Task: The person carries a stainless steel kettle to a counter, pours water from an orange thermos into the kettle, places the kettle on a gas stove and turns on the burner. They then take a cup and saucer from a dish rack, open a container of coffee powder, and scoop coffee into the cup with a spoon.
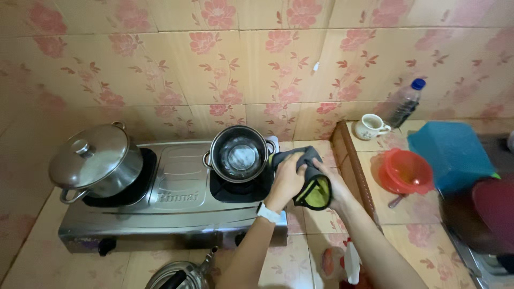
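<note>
Both my hands hold a grey cloth (301,157) with a yellow-green edge at the right end of a steel two-burner gas stove (179,188). My left hand (286,181), with a white wristband, grips the cloth from the left. My right hand (333,184) grips it from the right, beside the yellow-green part. A small open steel pot (239,153) sits on the right burner, just left of the cloth. A larger steel pot with a lid (96,162) rests on the left burner.
A wooden ledge (350,160) divides the counter. Right of it stand a white cup (370,127), a plastic bottle with a blue cap (404,103), a red strainer (407,171) and a blue basin (453,154). A kettle (179,275) sits at the bottom.
</note>
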